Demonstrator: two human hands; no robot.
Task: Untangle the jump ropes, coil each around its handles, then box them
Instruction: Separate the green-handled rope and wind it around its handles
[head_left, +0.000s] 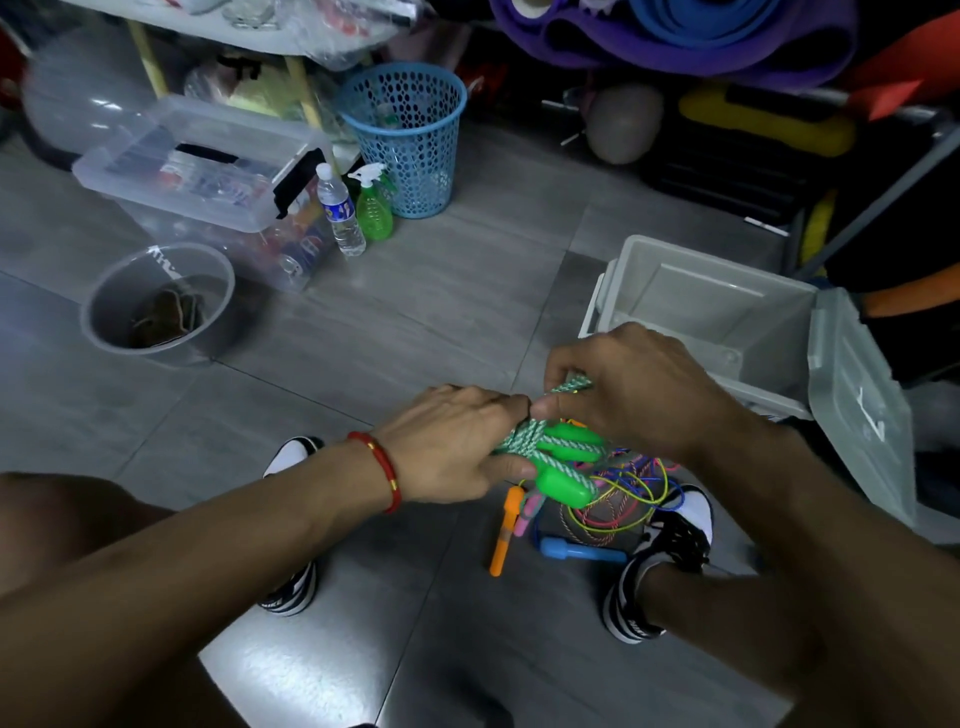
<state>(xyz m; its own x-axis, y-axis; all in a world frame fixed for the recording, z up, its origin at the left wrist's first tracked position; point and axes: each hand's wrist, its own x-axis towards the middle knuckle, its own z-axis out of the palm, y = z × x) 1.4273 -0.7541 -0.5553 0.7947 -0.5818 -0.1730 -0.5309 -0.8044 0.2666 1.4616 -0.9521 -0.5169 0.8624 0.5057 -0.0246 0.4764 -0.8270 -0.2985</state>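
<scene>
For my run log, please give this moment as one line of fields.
step: coiling | left hand: holds green handles | right hand: winds green-white rope | grey box: open, no rope inside | other ropes: tangled on floor

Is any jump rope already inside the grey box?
No: the grey box shows a bare interior, while the green rope is in both hands above the tangled ropes on the floor.

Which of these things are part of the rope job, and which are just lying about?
Part of the job: green jump rope held in both hands, tangled ropes, orange handle, blue handle, grey box.

Lying about: blue basket, water bottle, spray bottle, round tub.
</scene>
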